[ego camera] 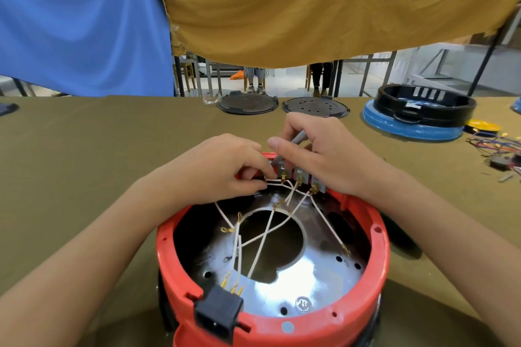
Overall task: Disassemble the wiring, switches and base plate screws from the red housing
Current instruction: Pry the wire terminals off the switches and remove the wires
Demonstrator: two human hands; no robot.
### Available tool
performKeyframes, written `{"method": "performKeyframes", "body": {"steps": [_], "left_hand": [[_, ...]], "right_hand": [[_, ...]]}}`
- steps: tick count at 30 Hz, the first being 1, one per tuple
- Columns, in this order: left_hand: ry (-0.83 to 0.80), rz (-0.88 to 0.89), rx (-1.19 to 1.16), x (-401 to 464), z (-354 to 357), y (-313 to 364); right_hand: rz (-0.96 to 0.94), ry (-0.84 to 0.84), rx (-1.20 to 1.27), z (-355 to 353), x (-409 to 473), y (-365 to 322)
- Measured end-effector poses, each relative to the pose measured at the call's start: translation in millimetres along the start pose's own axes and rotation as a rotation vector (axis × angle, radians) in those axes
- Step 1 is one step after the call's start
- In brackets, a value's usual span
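The round red housing (375, 276) sits open in front of me on the olive cloth, with a shiny metal base plate (298, 276) inside. Thin white wires (263, 242) with brass terminals cross the plate and run up to a row of grey switches (300, 175) at the far rim. My left hand (222, 169) pinches a white wire end beside the leftmost switch. My right hand (315, 149) grips a grey tool (296, 139), its tip down at that same switch. A black power socket (218, 315) is fixed at the near rim.
Two dark round lids (248, 104) (315, 107) lie at the table's far edge. A black housing ring (425, 105) on a blue base (408, 127) stands far right, with loose coloured wires (496, 144) beside it. Blue and mustard cloths hang behind; people's legs show beyond.
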State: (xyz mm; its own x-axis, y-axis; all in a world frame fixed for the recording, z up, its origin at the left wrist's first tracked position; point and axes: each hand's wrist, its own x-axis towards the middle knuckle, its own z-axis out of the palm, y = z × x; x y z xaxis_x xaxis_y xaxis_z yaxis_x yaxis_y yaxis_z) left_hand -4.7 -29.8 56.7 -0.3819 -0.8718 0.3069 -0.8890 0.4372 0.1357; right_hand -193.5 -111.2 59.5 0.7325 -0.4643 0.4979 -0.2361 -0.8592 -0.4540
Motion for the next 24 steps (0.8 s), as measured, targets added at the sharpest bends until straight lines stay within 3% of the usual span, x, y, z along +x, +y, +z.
{"method": "performKeyframes", "body": {"steps": [6,9,24], "left_hand": [[0.055,-0.099,-0.127,-3.0,1.0,-4.8],[0.043,-0.147,-0.214,-2.1,0.3,-4.6],[-0.072,-0.087,-0.212,-0.7,2.6,-6.9]], "right_hand": [[-0.060,-0.026,-0.081,0.2,-1.1,-1.4],[-0.012,-0.009,-0.009,1.7,-0.6,-0.5],[0.074,0.033,0.143,3.8,3.8,6.8]]}}
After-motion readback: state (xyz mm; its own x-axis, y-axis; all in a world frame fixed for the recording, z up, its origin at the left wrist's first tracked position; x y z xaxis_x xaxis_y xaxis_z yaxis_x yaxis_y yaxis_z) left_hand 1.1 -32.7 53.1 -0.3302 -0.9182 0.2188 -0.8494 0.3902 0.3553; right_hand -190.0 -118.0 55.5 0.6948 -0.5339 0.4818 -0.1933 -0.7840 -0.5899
